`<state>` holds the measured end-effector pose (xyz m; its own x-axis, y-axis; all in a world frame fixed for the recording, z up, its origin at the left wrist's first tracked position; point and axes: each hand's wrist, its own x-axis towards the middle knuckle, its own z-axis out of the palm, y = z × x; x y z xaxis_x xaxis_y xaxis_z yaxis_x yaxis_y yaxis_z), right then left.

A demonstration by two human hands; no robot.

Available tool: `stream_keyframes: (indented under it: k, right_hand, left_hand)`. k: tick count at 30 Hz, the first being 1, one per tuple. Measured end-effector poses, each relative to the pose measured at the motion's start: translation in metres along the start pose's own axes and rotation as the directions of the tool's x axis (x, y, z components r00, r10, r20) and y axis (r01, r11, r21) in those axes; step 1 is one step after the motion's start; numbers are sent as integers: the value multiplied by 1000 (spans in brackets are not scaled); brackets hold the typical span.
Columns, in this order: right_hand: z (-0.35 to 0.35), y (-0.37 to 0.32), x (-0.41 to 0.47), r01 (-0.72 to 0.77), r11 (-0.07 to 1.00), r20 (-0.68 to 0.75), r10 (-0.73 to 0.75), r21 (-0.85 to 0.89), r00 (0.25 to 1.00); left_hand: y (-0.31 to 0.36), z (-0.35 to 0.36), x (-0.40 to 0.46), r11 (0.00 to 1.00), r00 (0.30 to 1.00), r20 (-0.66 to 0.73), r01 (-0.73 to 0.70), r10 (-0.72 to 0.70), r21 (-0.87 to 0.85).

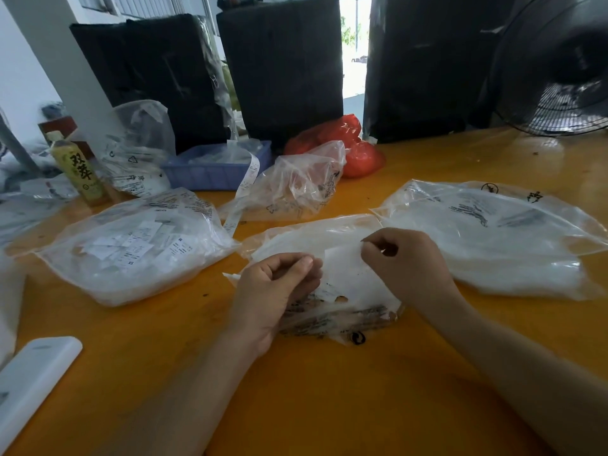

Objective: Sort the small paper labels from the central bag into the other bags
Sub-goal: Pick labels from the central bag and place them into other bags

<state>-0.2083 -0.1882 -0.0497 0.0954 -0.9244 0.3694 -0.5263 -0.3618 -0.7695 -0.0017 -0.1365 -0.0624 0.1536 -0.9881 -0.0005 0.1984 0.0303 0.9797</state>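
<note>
I hold my left hand (279, 278) and right hand (399, 258) pinched on the central clear plastic bag (345, 284), spreading its mouth so the small white paper labels (329, 292) can be reached.

Things on and behind the yellow table (329, 390)

At the far left a green drink bottle (78, 168) stands upright, and a blue plastic basket (215, 166) is near it, with a long paper strip (245, 189) hanging over its front wall. A red plastic bag (348, 149) lies behind, before black wrapped bundles (283, 67). A black fan (559, 70) stands at the right, a white flat device (33, 373) at the near left edge.
</note>
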Motion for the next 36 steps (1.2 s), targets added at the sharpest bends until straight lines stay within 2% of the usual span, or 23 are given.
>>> stream_keyframes:
  k: [5, 9, 13, 27, 36]
  right_hand:
    - [-2, 2, 1, -72, 984, -8, 74, 164, 997]
    - [-9, -3, -3, 10, 949, -77, 15, 314, 997]
    - [-12, -11, -8, 95, 914, -68, -74, 395, 995]
    - [-7, -2, -4, 22, 935, -15, -18, 354, 1000]
    - [-9, -7, -7, 30, 875, 40, -56, 483, 998]
  left_hand:
    - [0, 0, 0, 999, 1000, 12, 8, -8, -50]
    - [1, 0, 1, 995, 999, 18, 36, -34, -94]
    - [2, -1, 0, 995, 999, 32, 27, -24, -97]
    - [6, 3, -2, 994, 998, 34, 58, -55, -90]
    - [7, 4, -4, 993, 992, 91, 92, -86, -71]
